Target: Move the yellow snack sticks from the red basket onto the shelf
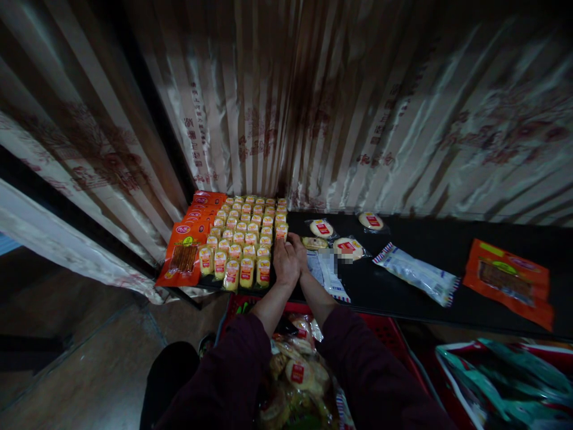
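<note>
I have both hands close together at the near right corner of a tight block of packets [242,236]. The left hand [286,263] is at one small wrapped packet [281,230], its fingertips against the near, lower part. The right hand [299,254] sits just beside it, fingers curled inward near the same packet. I cannot tell how far either grip is closed, or whether the packet is pinched or only pressed, because the fingers hide the contact.

The packets are pale yellow and rounded at the top, in shiny film with red and white labels, and they stand in close rows. The one at my grip is at the right edge of that block, directly beyond the left fingertips.

On the left, glossy orange pouches [181,254] overlap, flat, with brown sticks showing through a window. Right of my hands, a crinkled white-and-blue bag [330,272] lies on the smooth black shelf [430,239], near a round cream-coloured packet [349,248] in clear film. Further right are a long pillow-shaped bag [416,275] and a single orange pouch [508,282]. Pleated, sheeny cloth [331,119] hangs behind; below my forearms is a red plastic basket [389,337].
</note>
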The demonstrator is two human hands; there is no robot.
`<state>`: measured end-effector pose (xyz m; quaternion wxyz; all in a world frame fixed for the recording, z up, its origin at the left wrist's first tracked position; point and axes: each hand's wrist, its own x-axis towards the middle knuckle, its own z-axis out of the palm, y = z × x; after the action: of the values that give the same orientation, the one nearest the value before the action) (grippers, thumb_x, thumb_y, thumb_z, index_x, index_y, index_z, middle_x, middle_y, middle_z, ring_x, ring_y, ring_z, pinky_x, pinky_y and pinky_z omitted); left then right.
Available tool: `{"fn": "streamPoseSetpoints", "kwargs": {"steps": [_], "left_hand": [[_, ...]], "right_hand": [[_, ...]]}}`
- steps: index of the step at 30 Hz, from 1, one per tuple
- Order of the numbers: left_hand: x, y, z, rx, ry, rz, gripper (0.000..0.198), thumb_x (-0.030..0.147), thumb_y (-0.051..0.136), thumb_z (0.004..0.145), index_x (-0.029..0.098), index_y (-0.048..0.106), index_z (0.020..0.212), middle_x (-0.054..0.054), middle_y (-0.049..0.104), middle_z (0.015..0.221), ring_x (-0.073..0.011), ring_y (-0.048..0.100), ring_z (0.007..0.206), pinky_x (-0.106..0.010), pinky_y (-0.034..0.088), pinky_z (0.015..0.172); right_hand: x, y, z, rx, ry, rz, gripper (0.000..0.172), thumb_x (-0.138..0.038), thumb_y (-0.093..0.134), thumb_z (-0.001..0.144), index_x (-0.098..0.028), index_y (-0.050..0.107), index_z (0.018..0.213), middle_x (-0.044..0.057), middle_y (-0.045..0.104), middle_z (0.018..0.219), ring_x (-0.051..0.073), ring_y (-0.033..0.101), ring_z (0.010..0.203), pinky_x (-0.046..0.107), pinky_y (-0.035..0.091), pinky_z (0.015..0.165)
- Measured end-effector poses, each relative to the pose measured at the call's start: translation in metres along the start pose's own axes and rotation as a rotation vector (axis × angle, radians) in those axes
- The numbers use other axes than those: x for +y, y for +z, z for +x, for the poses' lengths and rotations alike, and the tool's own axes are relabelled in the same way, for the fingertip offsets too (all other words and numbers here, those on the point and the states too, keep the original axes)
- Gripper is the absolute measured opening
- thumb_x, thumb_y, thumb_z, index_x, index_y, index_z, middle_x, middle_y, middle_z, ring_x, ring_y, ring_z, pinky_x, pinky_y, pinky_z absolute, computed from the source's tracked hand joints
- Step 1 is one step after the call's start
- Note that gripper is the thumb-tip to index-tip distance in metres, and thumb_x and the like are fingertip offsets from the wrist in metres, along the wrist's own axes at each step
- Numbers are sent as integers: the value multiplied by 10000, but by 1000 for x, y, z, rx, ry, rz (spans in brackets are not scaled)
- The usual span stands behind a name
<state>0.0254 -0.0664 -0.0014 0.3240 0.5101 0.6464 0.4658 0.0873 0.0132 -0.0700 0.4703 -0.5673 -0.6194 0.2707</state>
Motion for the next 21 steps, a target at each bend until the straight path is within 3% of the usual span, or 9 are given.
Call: {"fn": "streamPoseSetpoints", "kwargs": {"steps": [5,10,17,20,21], "left_hand": [[-11,-29,-37,-47,13,15,451,360,368,924,205,534,1313,-84,607,1286,-237,409,1341,-356,287,1143],[-13,-40,-53,-96,64,18,438,338,368,923,199,558,1293,-98,628,1252,-214,442,1315,-334,313,1136],[0,-33,-33,-94,132,32,384,358,429,938,235,551,1281,-109,508,1381,-228,416,1313,-406,319,1121],[8,-21,-14,-72,143,45,400,394,515,911,207,528,1265,-106,484,1364,-243,496,1206,-492,404,1024],[11,-18,-8,-67,141,50,371,386,517,913,219,542,1243,-101,496,1345,-228,516,1171,-465,432,1000]], "right_hand": [[-2,4,-1,10,-7,-105,335,-182,429,774,-173,627,1044,116,679,1044,239,589,971,380,469,914],[-1,4,1,6,-30,-176,331,-168,424,772,-168,636,1026,119,672,1054,238,574,954,380,456,904],[-4,9,-3,16,-57,-288,357,-148,413,776,-150,633,1056,134,657,1086,240,562,968,377,446,915],[-10,22,-14,40,-99,-372,403,-118,378,793,-150,619,1115,130,651,1110,246,542,1036,391,429,952],[-12,27,-18,41,-114,-398,423,-103,360,800,-152,614,1135,128,648,1126,246,534,1061,396,419,970]]}}
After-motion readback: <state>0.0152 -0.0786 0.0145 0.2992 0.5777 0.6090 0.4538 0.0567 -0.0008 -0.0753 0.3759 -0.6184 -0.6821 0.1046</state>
